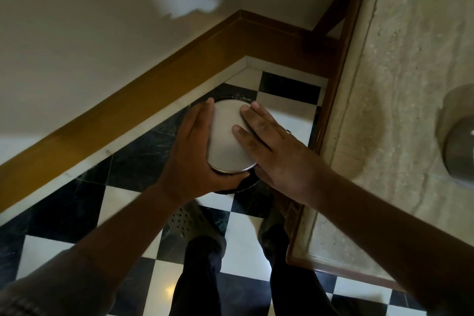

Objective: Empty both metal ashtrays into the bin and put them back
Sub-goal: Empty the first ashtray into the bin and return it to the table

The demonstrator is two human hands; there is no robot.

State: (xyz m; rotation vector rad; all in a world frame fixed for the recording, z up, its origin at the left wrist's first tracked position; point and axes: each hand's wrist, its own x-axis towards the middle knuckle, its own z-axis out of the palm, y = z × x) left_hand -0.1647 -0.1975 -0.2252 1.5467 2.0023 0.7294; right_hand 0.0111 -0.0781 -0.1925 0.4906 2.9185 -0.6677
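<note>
A round metal ashtray (225, 136) is turned upside down, its flat underside facing me, directly over a dark round bin (232, 97) standing on the floor in the corner. My left hand (195, 151) grips the ashtray by its left and lower rim. My right hand (269, 143) lies flat with fingers spread against the ashtray's underside and right edge. Only slivers of the bin's rim show above and below the ashtray. A second metal ashtray (459, 141) sits on the stone table top at the far right edge, partly cut off.
A stone table top (384, 110) with a brown wooden frame fills the right side. A wooden skirting board (154, 79) runs along the white wall. The floor has black and white checkered tiles (243, 233). My feet and dark trouser legs stand below the bin.
</note>
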